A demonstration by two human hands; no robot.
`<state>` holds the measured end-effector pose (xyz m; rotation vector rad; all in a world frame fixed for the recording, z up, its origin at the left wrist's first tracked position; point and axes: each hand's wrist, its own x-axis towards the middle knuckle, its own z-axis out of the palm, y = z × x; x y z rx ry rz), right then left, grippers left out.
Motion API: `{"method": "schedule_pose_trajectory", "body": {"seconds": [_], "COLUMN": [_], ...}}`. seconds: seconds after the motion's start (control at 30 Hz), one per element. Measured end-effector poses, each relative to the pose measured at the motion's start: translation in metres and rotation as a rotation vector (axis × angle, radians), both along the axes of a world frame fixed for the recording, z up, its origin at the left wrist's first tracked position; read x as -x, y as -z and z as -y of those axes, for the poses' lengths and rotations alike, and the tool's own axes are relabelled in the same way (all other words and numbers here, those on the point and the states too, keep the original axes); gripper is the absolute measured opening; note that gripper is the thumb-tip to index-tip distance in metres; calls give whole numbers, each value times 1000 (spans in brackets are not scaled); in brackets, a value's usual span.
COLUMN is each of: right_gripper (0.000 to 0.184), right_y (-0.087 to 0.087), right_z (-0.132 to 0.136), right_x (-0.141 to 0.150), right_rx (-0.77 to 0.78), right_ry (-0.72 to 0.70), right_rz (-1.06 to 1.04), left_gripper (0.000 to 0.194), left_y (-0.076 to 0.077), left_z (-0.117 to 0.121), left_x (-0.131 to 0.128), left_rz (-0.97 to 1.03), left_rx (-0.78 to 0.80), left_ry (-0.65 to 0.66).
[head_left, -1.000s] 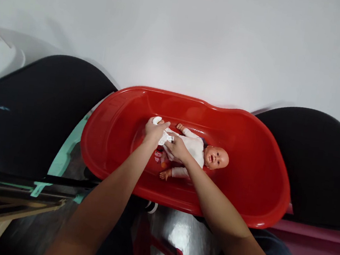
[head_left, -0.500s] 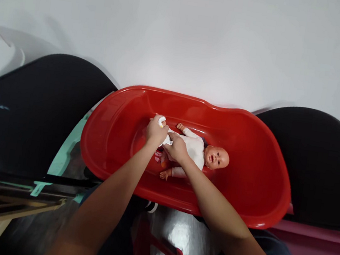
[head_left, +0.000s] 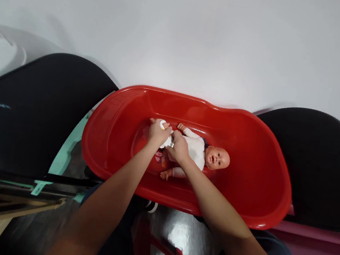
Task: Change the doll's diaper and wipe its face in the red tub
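Observation:
A baby doll (head_left: pixel 217 158) in a white top (head_left: pixel 196 150) lies on its back in a red baby bathtub (head_left: pixel 259 169), head toward the right. At its lower body, a small white garment (head_left: pixel 168 142) with a label shows between my hands. My left hand (head_left: pixel 157 134) is closed around its left part, near one of the doll's legs. Fingers bent, my right hand (head_left: pixel 180 147) grips the garment nearer the doll's belly. Partly hidden below my hands is a pink patterned piece (head_left: pixel 158 156) by the doll's other leg. The fingertips are largely covered.
Black chairs stand at the left (head_left: pixel 35 113) and right (head_left: pixel 322 166) of the tub. A white wall (head_left: pixel 182 36) rises behind it. At lower left is a wooden shelf (head_left: pixel 9 210), and a red stool-like frame (head_left: pixel 168 249) is below the tub.
Both hands have shifted very slightly right and down with the white garment. My right fingers sit more bent over it. The doll lies in nearly the same place.

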<state>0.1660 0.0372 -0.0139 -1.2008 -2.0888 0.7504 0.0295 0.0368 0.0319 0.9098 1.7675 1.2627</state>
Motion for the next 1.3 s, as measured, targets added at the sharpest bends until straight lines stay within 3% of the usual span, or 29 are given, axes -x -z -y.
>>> {"method": "schedule_pose_trajectory", "body": {"seconds": [0.1, 0.3, 0.7, 0.87, 1.07, 1.23, 1.3], "right_gripper": [31, 39, 28, 40, 55, 38, 34], "right_y": [1, 3, -7, -10, -9, -1, 0], "right_z": [1, 3, 6, 7, 4, 1, 1], "right_x": [2, 6, 5, 7, 5, 0, 0], "right_rx": [41, 192, 163, 84, 99, 110, 122], "right_ry": [-10, -74, -45, -113, -146, -76, -78], "right_rz": [-67, -225, -186, -201, -243, -229, -229], "left_gripper": [31, 33, 48, 45, 50, 69, 65], "left_y": [4, 1, -11, -10, -11, -5, -4], "left_z": [-2, -3, 11, 10, 11, 16, 14], "left_x": [-1, 1, -17, -13, -19, -37, -37], "left_rz": [68, 9, -129, -155, -171, -136, -77], "left_rx": [-30, -43, -41, 10, -36, -24, 17], "left_ry": [-30, -31, -55, -99, -101, -98, -127]}}
